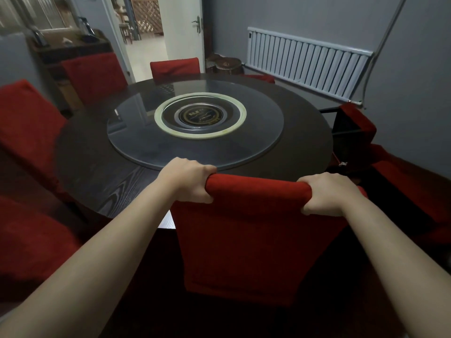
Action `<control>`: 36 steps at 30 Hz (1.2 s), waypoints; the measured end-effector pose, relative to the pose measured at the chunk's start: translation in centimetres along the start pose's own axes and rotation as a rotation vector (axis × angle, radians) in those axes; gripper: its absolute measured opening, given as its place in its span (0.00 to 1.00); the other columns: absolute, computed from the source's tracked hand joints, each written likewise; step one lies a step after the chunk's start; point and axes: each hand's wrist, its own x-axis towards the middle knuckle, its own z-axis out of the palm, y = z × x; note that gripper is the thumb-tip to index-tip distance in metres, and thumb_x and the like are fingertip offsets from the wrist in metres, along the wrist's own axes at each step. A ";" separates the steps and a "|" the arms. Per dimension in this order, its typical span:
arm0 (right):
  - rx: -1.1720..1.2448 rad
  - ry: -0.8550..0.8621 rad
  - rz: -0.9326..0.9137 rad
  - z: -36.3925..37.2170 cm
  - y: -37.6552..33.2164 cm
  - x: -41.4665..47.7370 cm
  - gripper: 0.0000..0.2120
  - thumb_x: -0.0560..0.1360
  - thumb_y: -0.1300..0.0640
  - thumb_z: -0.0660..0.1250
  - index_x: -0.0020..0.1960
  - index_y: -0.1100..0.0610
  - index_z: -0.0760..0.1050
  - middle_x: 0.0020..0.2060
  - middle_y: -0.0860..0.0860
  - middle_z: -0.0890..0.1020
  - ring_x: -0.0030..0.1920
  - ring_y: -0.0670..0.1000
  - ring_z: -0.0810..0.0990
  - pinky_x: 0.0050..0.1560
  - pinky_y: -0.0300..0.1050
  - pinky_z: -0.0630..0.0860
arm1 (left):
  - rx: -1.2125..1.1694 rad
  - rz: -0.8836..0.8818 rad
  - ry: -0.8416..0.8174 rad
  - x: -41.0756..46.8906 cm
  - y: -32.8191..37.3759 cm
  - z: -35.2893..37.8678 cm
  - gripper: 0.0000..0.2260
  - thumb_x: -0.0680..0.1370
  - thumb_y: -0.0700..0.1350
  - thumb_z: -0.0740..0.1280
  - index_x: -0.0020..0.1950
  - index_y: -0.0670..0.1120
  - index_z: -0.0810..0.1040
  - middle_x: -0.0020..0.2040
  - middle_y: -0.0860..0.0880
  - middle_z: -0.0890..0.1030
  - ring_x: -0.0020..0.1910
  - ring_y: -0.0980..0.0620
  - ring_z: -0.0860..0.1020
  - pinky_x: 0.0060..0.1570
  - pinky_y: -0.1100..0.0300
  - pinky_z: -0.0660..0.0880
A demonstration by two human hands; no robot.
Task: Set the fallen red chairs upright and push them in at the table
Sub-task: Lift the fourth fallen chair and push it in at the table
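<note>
Grey walls [317, 18] enclose a dim room. A white radiator [307, 62] hangs on the right wall. A white door [183, 28] stands open onto a brighter hallway [146, 52]. A dark sideboard [73, 48] stands left.

Bare to the frame edge: left forearm [97, 252] at 7 o'clock, right forearm [395, 252] at 5 o'clock. Apparently ungloved: left hand [189, 181], right hand [324, 193].

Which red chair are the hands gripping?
The nearest chair, at the table's near edge: left hand and right hand grip its backrest top; the others go untouched.
</note>
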 end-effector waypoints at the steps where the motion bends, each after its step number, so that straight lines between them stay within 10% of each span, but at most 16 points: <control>1: 0.004 -0.006 -0.001 -0.2 0.2 0.5 0.24 0.57 0.39 0.69 0.52 0.37 0.74 0.41 0.41 0.79 0.42 0.50 0.78 0.38 0.43 0.70 | -0.001 -0.004 0.008 0.5 -0.1 0.0 0.28 0.56 0.69 0.57 0.49 0.57 0.73 0.40 0.52 0.82 0.40 0.45 0.81 0.34 0.58 0.65; 36: -0.118 0.001 -0.314 -1.9 12.2 7.5 0.29 0.57 0.38 0.68 0.59 0.33 0.74 0.48 0.42 0.83 0.50 0.51 0.81 0.43 0.44 0.73 | -0.063 -0.236 -0.065 5.1 10.4 -1.4 0.24 0.59 0.65 0.62 0.50 0.55 0.78 0.39 0.50 0.82 0.41 0.44 0.81 0.37 0.57 0.72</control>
